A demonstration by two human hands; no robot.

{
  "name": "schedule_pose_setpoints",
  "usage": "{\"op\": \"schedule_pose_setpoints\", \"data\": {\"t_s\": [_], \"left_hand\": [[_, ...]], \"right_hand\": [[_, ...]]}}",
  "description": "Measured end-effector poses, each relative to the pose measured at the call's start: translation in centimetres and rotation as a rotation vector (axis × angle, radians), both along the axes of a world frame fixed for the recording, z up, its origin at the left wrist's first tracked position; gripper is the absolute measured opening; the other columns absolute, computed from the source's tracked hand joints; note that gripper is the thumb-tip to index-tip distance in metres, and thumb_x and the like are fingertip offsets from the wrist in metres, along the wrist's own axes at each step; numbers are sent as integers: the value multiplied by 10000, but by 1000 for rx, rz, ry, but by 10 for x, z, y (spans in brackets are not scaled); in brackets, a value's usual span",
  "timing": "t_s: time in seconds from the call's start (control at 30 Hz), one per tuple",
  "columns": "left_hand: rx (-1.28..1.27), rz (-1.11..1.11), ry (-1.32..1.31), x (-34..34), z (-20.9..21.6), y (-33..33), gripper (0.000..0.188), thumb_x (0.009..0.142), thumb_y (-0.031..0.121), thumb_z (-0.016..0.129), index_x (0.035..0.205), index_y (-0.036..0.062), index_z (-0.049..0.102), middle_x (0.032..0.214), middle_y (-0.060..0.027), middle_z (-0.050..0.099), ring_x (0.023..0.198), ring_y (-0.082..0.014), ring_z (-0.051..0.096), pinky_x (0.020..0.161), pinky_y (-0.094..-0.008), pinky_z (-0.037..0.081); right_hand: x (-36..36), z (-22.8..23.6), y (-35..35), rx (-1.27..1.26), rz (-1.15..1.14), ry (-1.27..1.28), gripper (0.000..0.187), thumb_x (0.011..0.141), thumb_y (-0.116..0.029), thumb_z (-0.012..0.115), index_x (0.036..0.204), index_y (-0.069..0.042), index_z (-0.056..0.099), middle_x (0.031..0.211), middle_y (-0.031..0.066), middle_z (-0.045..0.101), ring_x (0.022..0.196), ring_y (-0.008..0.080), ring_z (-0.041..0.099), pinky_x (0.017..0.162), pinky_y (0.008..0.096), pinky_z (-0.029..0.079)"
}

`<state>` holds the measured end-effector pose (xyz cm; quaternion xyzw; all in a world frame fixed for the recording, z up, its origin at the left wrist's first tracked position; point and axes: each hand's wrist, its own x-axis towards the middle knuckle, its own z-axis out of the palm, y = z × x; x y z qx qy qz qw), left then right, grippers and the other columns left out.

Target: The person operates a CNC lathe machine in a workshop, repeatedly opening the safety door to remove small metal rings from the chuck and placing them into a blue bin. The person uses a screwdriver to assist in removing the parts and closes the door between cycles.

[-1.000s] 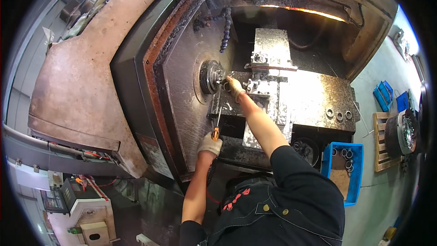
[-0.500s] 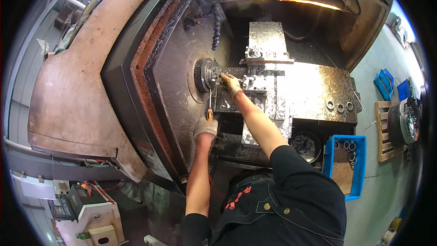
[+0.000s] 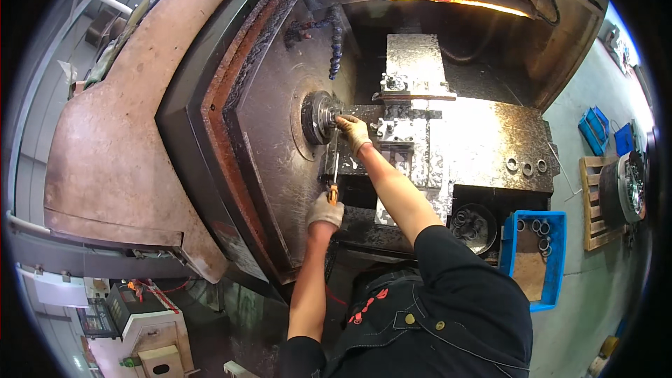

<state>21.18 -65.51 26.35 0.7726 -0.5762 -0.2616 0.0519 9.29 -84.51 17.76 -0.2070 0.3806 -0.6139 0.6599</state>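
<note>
My left hand [image 3: 325, 213], in a pale work glove, is closed round the orange handle of an air blow gun [image 3: 334, 192]. The gun's thin metal tube points up toward the lathe chuck [image 3: 318, 117] and ends a little below it. At the chuck's front face is my gloved right hand [image 3: 353, 132], its fingers pinched together; what they hold there is too small and dark to make out. Just right of that hand stands the tool post block [image 3: 396, 130] on the cross slide.
Three metal rings [image 3: 526, 167] rest on the machine bed's right end. Below are a round pan [image 3: 474, 228] with rings and a blue crate [image 3: 559, 259] holding several more. A segmented coolant hose [image 3: 336, 52] hangs above the chuck. A drum [image 3: 620, 187] stands on a wooden pallet [image 3: 595, 199].
My left hand has drawn down and slightly right with the air blow gun, so its tube has moved away from the chuck. My right hand stays at the chuck's face.
</note>
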Motion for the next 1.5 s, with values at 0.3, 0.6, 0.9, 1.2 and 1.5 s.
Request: {"op": "schedule_pose_setpoints", "data": {"t_s": [0.3, 0.6, 0.9, 1.2, 1.5], "left_hand": [[5, -1, 11, -10, -12, 26, 376, 712, 303, 532, 1054, 148, 558, 958, -204, 605, 918, -376, 566, 790, -437, 448], [-335, 77, 626, 29, -40, 135, 238, 740, 114, 584, 975, 74, 574, 830, -81, 618, 782, -193, 604, 697, -296, 470], [-572, 154, 1292, 103, 61, 245, 159, 641, 64, 649, 756, -20, 579, 752, -110, 591, 800, -255, 585, 834, -411, 438], [-848, -15, -111, 240, 169, 227, 393, 628, 23, 631, 998, 29, 498, 1100, -178, 505, 947, -327, 526, 816, -394, 424], [-776, -174, -314, 265, 195, 153, 564, 625, 25, 618, 1156, 60, 433, 1203, -161, 442, 1009, -289, 494, 856, -370, 411]], "right_hand": [[-4, -5, -12, -170, -7, 554, 318, 750, -179, 673, 1004, 5, 623, 873, 42, 649, 757, 112, 569, 720, 229, 437], [-8, 17, -5, -129, -115, 527, 363, 708, -169, 712, 1038, -95, 581, 908, 32, 626, 728, 77, 544, 565, 219, 438], [-21, -1, -29, -131, 67, 726, 323, 802, -264, 619, 1070, -86, 599, 898, 40, 619, 763, 94, 541, 624, 239, 441], [-17, -7, -36, -211, 97, 639, 316, 790, -185, 629, 1054, -14, 598, 855, 34, 629, 723, 85, 553, 620, 211, 430], [-18, 5, -27, -123, 59, 716, 337, 778, -235, 637, 1088, -103, 616, 789, -30, 608, 619, 48, 497, 506, 200, 378]]}}
